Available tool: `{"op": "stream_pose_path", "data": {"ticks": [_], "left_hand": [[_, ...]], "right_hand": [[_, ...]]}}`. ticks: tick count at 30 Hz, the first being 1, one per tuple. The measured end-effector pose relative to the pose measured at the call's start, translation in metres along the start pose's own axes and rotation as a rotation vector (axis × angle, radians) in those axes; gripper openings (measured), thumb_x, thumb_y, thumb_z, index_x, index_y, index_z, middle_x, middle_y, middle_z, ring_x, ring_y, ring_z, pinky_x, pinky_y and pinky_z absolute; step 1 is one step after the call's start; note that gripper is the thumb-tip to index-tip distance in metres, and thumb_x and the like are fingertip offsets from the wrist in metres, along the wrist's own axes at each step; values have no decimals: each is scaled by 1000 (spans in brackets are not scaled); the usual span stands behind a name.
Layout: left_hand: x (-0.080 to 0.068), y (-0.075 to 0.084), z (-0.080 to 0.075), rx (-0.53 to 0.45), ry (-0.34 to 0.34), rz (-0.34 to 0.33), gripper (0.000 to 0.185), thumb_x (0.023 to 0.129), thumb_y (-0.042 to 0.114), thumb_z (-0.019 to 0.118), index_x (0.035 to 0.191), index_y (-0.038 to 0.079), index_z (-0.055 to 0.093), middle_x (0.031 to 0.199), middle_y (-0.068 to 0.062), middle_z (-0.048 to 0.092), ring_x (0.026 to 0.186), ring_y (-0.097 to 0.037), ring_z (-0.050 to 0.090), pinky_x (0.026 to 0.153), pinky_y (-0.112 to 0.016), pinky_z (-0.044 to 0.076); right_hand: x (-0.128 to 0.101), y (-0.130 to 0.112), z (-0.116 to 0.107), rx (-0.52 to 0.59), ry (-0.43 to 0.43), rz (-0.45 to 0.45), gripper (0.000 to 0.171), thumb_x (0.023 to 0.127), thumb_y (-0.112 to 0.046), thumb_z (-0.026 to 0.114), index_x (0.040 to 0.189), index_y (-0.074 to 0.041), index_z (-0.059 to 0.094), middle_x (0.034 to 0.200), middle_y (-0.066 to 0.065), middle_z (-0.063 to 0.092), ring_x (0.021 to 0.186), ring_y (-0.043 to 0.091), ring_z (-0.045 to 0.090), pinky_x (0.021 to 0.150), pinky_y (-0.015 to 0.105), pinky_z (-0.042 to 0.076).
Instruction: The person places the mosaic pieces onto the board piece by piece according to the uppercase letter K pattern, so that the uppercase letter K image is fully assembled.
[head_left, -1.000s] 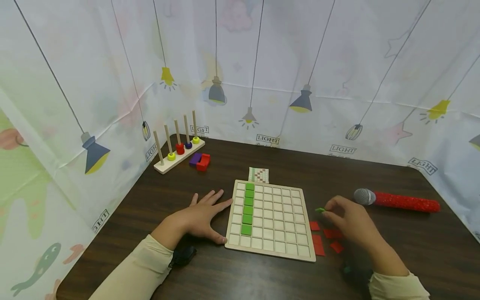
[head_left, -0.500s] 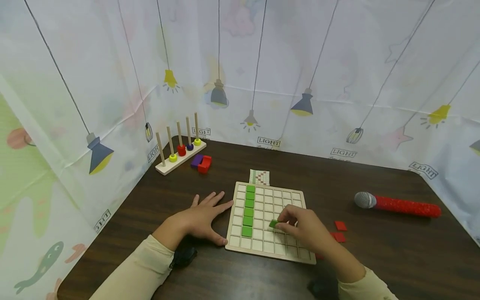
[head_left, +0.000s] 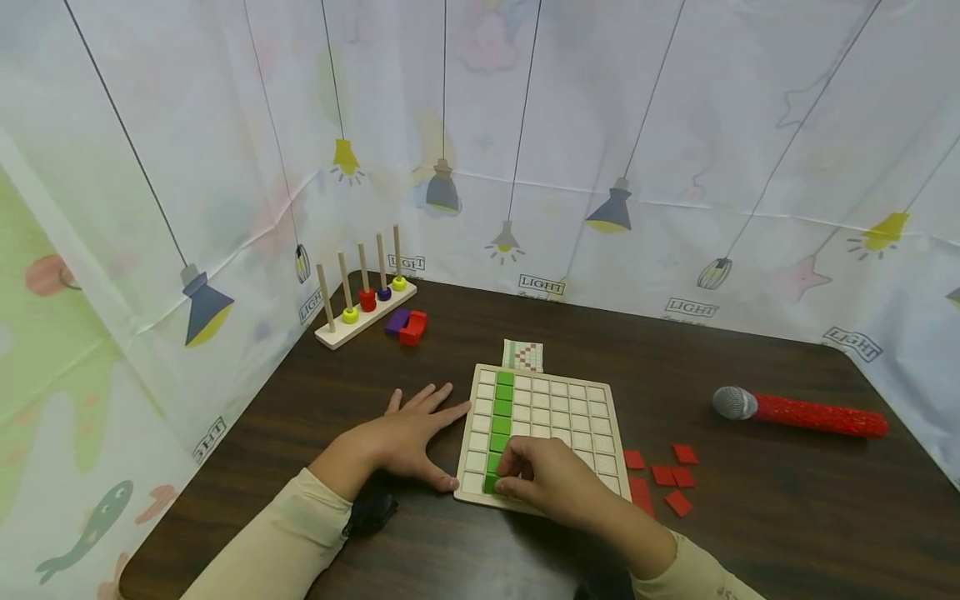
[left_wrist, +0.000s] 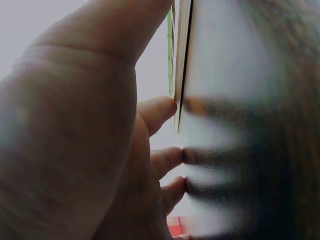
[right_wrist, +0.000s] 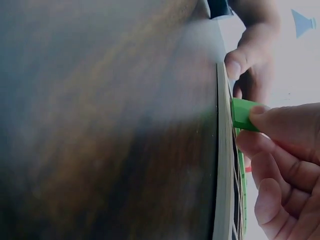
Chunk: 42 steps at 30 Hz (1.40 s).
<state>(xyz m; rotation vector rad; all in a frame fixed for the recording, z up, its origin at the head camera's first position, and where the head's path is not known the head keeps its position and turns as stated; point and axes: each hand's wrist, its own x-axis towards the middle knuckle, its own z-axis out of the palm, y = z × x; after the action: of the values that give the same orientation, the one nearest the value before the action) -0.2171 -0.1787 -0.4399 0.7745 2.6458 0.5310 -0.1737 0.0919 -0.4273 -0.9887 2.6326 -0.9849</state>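
One green tile (right_wrist: 243, 114) pinched in the right hand (head_left: 543, 481) fingers at the board's (head_left: 600, 393) near-left cell; square it, press flat; left hand (head_left: 408, 433), fingers spread, steadies.

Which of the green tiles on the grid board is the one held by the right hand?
The nearest green tile, at the near end of the green column on the board. The right hand pinches it; the other tiles lie flat, untouched.

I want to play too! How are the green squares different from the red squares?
The green squares sit in a line on the board; the red squares lie scattered on the table beside it. The right hand holds a green one; no hand touches the red. Both look like flat, similar-sized tiles.
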Motion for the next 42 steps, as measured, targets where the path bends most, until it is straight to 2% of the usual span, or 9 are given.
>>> {"op": "stream_pose_path", "data": {"ticks": [15, 24, 31, 37, 42], "left_hand": [[1, 0, 1, -1, 0, 3, 112, 76, 68, 79, 165, 32, 21, 171, -6, 4, 155, -32, -2, 115, -68, -5], [2, -1, 0, 14, -8, -11, 111, 76, 70, 78, 165, 33, 22, 171, -5, 4, 155, -31, -1, 115, -67, -5], [2, -1, 1, 17, -6, -8, 111, 76, 70, 77, 165, 33, 21, 171, -5, 3, 155, -31, -2, 115, -67, -6], [2, -1, 1, 21, -3, -9, 111, 76, 70, 77, 165, 33, 21, 171, -5, 3, 155, -31, -2, 115, -67, -6], [2, -2, 2, 15, -3, -2, 112, 76, 70, 78, 165, 33, 20, 171, -5, 2, 155, -30, -2, 114, -67, -7]], "right_hand": [[0, -1, 2, 12, -18, 57, 12, 91, -16, 80, 90, -18, 67, 79, -15, 64, 71, 2, 61, 64, 26, 52], [-1, -3, 1, -118, -27, 11, 12, 89, -19, 81, 98, -13, 76, 77, -15, 65, 70, -1, 59, 64, 28, 50], [-4, -5, -2, -159, -32, 9, 18, 88, -21, 82, 104, -12, 78, 76, -18, 64, 69, -2, 57, 64, 28, 50], [-14, -1, -12, -160, -7, 49, 23, 89, -22, 81, 109, -13, 76, 77, -19, 63, 65, -1, 55, 61, 27, 48], [-30, 13, -34, -140, 47, 103, 27, 89, -25, 82, 113, -14, 75, 80, -17, 62, 65, 3, 54, 57, 27, 47]]}}
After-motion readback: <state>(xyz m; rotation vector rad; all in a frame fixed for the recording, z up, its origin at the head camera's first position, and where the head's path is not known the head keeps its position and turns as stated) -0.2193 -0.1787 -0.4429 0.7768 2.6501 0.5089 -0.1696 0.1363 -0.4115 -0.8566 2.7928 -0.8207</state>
